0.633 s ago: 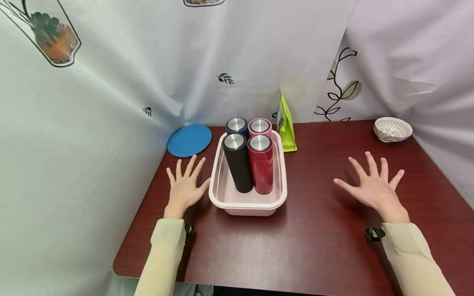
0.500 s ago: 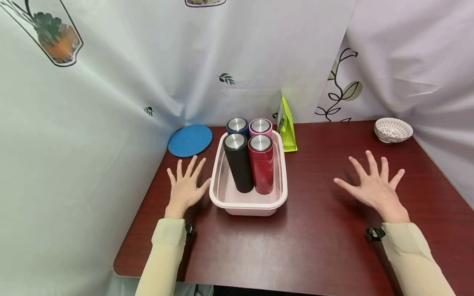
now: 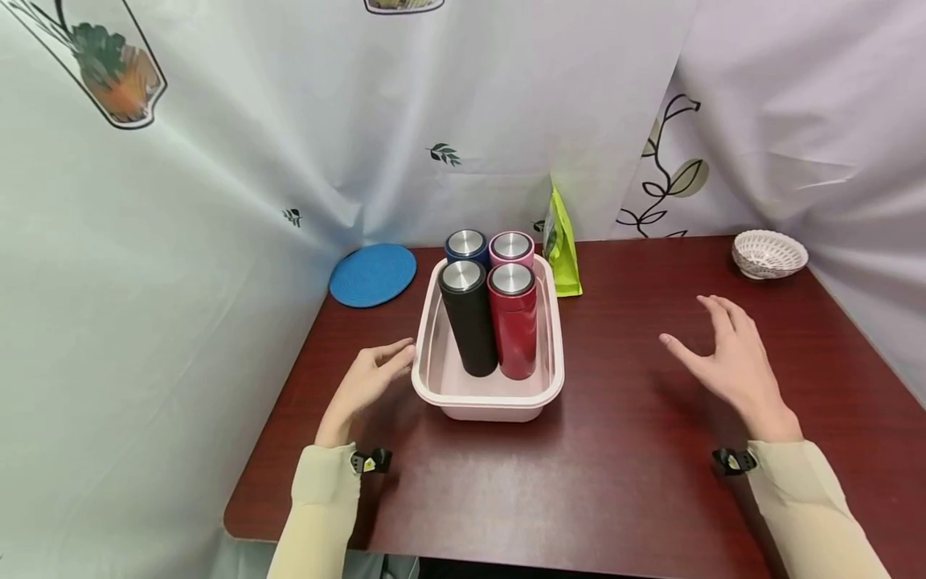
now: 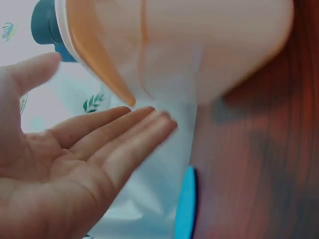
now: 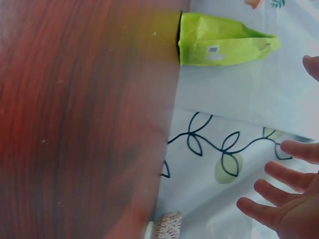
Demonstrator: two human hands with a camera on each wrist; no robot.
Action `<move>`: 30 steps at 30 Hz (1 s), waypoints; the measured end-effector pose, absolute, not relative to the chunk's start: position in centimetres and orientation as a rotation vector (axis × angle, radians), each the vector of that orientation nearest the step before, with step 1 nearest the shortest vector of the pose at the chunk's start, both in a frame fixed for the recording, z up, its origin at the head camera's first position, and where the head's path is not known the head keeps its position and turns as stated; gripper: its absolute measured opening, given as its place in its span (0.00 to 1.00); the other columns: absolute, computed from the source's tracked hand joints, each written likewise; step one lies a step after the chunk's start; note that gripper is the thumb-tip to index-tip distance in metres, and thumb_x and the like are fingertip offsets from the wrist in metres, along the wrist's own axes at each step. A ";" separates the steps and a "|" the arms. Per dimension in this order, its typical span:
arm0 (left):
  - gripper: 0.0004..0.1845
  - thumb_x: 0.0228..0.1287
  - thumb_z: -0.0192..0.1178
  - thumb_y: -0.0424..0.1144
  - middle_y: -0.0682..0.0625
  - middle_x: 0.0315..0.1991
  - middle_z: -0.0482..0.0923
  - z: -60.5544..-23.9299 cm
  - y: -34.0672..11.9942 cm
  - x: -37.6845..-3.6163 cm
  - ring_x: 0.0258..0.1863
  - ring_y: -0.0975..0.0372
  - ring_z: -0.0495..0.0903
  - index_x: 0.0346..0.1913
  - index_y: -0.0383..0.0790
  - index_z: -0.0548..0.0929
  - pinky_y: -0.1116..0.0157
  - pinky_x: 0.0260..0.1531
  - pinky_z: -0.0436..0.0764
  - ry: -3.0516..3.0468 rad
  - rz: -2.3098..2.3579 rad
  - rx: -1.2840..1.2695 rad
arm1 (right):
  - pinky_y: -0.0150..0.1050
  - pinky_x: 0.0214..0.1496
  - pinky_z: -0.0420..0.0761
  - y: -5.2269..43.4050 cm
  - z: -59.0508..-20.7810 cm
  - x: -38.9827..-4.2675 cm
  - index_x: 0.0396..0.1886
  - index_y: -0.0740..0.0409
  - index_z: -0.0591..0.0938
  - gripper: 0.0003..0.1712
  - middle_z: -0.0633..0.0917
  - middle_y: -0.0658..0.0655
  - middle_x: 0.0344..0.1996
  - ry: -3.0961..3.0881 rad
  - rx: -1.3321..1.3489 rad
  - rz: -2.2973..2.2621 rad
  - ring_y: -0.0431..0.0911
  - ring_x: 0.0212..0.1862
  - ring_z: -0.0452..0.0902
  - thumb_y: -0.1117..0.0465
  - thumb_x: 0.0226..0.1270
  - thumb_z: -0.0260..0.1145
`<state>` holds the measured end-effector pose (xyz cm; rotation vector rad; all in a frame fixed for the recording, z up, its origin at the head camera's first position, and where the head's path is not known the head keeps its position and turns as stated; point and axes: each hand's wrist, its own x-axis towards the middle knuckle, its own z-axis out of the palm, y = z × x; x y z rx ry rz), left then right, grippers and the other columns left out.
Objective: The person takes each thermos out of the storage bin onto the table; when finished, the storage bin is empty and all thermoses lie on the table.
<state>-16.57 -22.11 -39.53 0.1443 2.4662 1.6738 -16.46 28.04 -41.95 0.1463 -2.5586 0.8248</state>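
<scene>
My left hand [image 3: 364, 384] is at the left side of a pale pink plastic basin [image 3: 486, 401], its fingertips close to the rim. The left wrist view shows the hand's fingers [image 4: 134, 144] extended beside the basin [image 4: 224, 40]; contact cannot be told. Inside the basin stand a black thermos bottle [image 3: 470, 330], a red one [image 3: 515, 334], a blue one [image 3: 468, 254] and a pink one [image 3: 512, 256], all with silver lid tops. My right hand [image 3: 738, 374] hovers above the table on the right, fingers spread loosely, holding nothing.
A round blue mat [image 3: 372, 275] lies at the table's back left. Behind the basin's right side stands a green bag [image 3: 563, 249]. A white woven bowl [image 3: 768, 253] sits at the back right. Patterned cloth [image 3: 492, 121] hangs behind the dark red table [image 3: 615, 482].
My left hand has turned and moved right towards the basin's left rim, its spread fingers coming together. The right hand's fingers have drawn closer together. The bottles stay put.
</scene>
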 end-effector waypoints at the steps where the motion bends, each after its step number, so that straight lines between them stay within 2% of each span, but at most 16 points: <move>1: 0.32 0.59 0.58 0.52 0.43 0.56 0.72 -39.6 -21.9 -16.6 0.49 0.56 0.77 0.60 0.35 0.70 0.58 0.49 0.74 2.397 1.730 0.148 | 0.57 0.61 0.53 28.0 -41.8 -16.3 0.62 0.63 0.66 0.45 0.65 0.69 0.59 -2.542 0.156 0.826 0.66 0.59 0.57 0.47 0.47 0.71; 7: 0.24 0.58 0.61 0.42 0.41 0.52 0.75 -39.9 -21.3 -16.6 0.46 0.55 0.78 0.56 0.34 0.74 0.58 0.46 0.76 2.223 1.887 0.119 | 0.57 0.60 0.56 27.0 -40.8 -15.8 0.60 0.61 0.68 0.43 0.67 0.66 0.58 -2.499 0.188 0.838 0.64 0.58 0.59 0.48 0.45 0.72; 14: 0.25 0.56 0.63 0.39 0.38 0.51 0.74 -39.6 -21.3 -16.6 0.44 0.53 0.79 0.54 0.30 0.74 0.54 0.46 0.75 2.167 1.934 0.082 | 0.54 0.58 0.61 24.6 -40.3 -16.0 0.60 0.58 0.69 0.42 0.67 0.60 0.60 -2.450 0.237 0.902 0.56 0.60 0.61 0.48 0.45 0.73; 23: 0.24 0.57 0.63 0.37 0.36 0.48 0.76 -39.0 -20.9 -16.6 0.42 0.55 0.80 0.54 0.29 0.74 0.57 0.43 0.77 2.235 1.853 0.053 | 0.47 0.50 0.69 20.9 -41.0 -17.1 0.53 0.57 0.76 0.34 0.78 0.56 0.46 -2.368 0.332 0.975 0.50 0.50 0.72 0.49 0.46 0.73; 30: 0.23 0.57 0.62 0.37 0.36 0.48 0.76 -38.9 -20.8 -16.7 0.42 0.54 0.80 0.54 0.29 0.74 0.60 0.42 0.78 2.256 1.840 0.039 | 0.42 0.50 0.72 17.8 -41.0 -18.0 0.53 0.55 0.76 0.35 0.80 0.53 0.45 -2.389 0.454 1.026 0.45 0.48 0.74 0.46 0.45 0.73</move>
